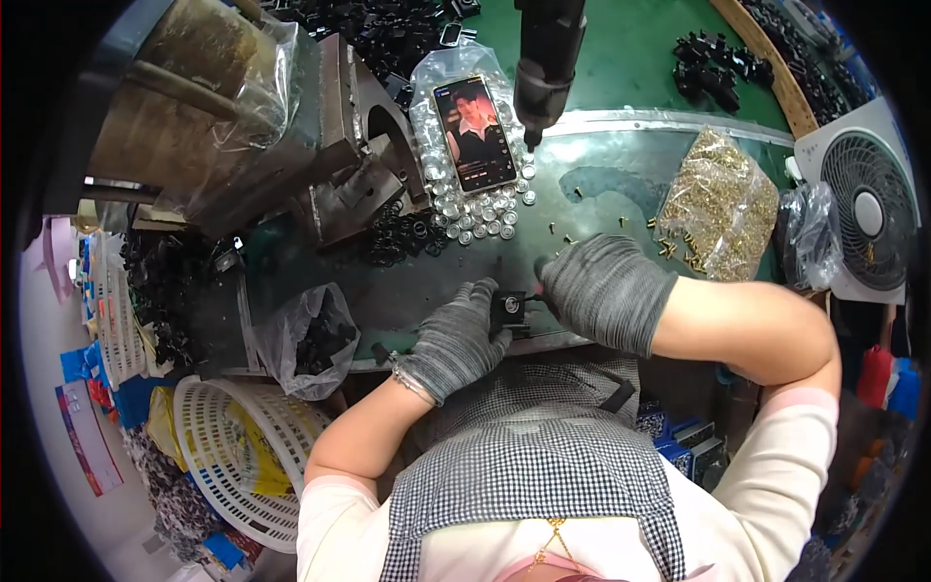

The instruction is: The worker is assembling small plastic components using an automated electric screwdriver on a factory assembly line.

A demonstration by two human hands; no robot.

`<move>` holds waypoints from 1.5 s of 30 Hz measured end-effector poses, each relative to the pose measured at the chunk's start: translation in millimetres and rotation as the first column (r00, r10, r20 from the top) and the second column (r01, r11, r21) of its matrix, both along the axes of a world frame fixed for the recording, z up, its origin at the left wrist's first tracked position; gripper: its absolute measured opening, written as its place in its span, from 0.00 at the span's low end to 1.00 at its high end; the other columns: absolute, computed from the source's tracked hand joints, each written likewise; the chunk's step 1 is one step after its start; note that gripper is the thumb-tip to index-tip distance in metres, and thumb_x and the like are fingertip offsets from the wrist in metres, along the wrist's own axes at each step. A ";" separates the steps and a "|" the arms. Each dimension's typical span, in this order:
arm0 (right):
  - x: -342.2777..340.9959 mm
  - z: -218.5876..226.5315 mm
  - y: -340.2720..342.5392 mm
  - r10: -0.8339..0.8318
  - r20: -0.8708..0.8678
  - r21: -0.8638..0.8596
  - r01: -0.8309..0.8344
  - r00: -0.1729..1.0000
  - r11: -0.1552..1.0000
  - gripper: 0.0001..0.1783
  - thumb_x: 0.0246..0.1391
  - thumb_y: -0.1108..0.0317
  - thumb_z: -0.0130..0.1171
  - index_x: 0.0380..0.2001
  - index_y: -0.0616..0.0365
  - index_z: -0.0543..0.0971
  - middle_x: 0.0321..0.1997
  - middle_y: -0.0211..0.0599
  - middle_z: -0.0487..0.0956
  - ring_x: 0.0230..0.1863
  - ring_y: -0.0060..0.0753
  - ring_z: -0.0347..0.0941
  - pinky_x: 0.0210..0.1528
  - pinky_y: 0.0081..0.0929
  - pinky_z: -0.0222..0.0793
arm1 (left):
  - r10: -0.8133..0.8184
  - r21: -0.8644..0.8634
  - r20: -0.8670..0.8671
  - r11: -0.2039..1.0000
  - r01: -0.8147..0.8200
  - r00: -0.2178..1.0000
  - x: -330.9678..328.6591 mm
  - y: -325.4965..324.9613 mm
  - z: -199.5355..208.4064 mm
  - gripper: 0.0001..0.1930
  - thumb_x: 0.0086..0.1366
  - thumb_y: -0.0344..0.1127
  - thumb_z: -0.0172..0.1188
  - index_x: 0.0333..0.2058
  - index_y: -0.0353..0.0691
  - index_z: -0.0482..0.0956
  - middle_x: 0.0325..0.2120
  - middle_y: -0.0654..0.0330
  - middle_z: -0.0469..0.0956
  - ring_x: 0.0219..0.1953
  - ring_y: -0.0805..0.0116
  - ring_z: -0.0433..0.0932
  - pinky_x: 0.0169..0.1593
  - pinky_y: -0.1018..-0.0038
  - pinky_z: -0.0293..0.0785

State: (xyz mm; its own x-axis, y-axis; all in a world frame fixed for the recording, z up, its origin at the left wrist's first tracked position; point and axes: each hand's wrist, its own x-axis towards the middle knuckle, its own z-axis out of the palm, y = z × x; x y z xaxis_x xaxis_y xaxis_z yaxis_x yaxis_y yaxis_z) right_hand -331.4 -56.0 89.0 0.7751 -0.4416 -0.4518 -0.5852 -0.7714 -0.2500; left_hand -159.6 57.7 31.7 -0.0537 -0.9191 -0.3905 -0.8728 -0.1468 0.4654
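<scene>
Smartphone (476,134) on silver discs (477,213), overhead black tool (546,82) and bagged brass-coloured screws (722,199) lie beyond a small black block (511,307), silver-centred, gripped near the front edge of the worktop (621,209) by the left hand's (454,339) fingers; the right hand's (611,296) curled fingers hide any hold.

Workshop, hanging tool (548,82), brass-coloured fasteners (722,204), heaped black parts (716,70)

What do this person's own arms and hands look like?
The left hand and right hand wear streaky grey knitted fabric gloves. A thin, shiny bracelet circles the left wrist. The forearms are bare below short cream-white fabric sleeves edged with pale pink bands.
</scene>
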 end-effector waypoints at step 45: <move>-102.9 -82.2 98.5 -0.733 0.194 0.576 0.529 0.652 0.623 0.16 0.60 0.56 0.51 0.42 0.55 0.79 0.28 0.51 0.78 0.33 0.51 0.76 0.39 0.42 0.72 | -0.704 0.164 -0.202 0.662 0.732 0.681 -42.4 -74.5 -12.8 0.24 0.49 0.40 0.64 0.43 0.35 0.71 0.35 0.46 0.75 0.37 0.47 0.77 0.41 0.58 0.74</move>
